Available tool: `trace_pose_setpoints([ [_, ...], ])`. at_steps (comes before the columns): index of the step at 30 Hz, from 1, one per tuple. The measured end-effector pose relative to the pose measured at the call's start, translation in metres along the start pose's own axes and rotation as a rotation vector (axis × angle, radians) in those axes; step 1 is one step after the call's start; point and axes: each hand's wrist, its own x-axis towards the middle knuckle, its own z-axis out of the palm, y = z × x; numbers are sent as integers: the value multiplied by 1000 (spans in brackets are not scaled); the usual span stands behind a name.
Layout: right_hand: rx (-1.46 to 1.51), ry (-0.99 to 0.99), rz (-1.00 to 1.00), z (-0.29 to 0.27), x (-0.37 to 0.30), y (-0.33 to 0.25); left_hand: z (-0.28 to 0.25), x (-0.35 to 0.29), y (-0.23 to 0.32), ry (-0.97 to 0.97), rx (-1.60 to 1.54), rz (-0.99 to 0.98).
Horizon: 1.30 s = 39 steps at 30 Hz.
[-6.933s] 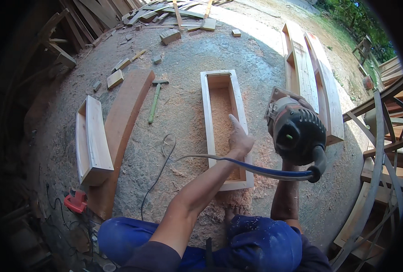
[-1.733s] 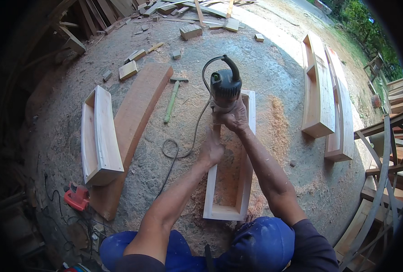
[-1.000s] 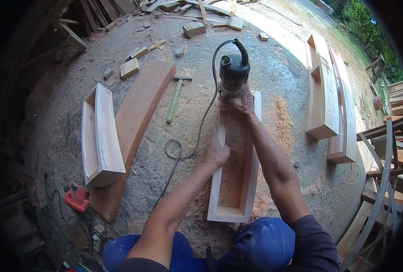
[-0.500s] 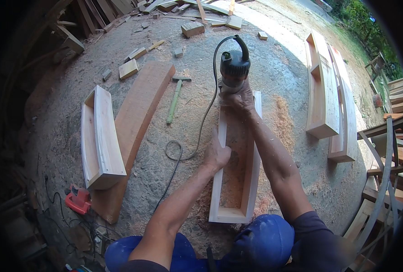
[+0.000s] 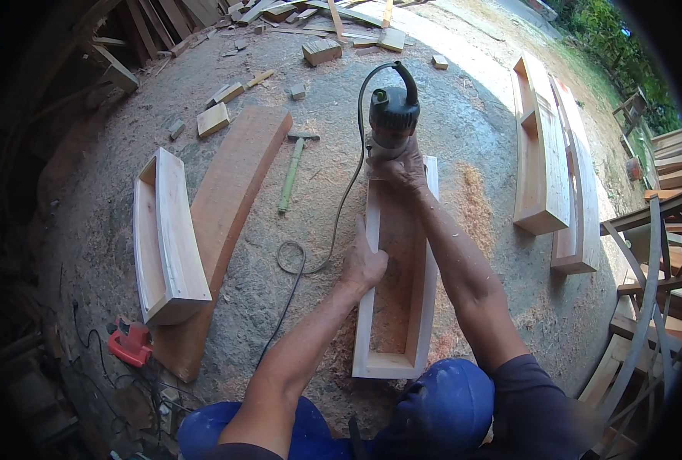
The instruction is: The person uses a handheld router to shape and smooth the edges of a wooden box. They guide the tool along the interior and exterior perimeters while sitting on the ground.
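Note:
Between my knees and the far side lies a long, shallow wooden box (image 5: pixel 362 326), pale and without a lid, its long sides pointing away from me. At its far end a dark-bodied trim router (image 5: pixel 393 111) stands upright on the rim. My right hand (image 5: pixel 404 167) is closed round the lower part of the router; the bit and base are hidden behind the hand. My left hand (image 5: pixel 365 264) grips the box's left long side, with its index finger stretched along the wall. The router's black cord (image 5: pixel 341 207) loops down on the left of the box.
A hammer with a green handle (image 5: pixel 289 176) lies left of the box. Beyond it are a brown plank (image 5: pixel 233 192), a similar box (image 5: pixel 184 238) and a red power tool (image 5: pixel 131 343). Two more boxes (image 5: pixel 541 153) stand at right. Shavings (image 5: pixel 471 203) and offcuts (image 5: pixel 322 51) litter the ground.
The whole view has shifted slightly. Both hands keep their holds, and the router stays at the far end of the box.

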Motion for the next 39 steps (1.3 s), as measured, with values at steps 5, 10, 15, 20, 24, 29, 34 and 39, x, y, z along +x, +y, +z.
trace_pose_setpoints([
  [5,-51,15,5,6,0,-6,5,5,-12,45,11,41],
  [10,-141,62,2,1,-2,-7,5,1,-1,23,40,-5],
  [15,-204,73,23,4,-3,-5,7,1,-5,49,58,-25],
  [20,-119,98,28,-4,-3,0,8,3,-6,45,43,-23],
  [24,-168,91,38,-16,-3,-1,11,3,-10,70,30,2],
  [29,-215,98,30,-22,-8,-12,9,4,-11,49,35,-26],
  [34,-91,87,56,-25,-14,-23,10,2,-8,60,8,-18],
  [39,-48,68,69,-38,-14,-14,11,7,-13,62,26,-6],
])
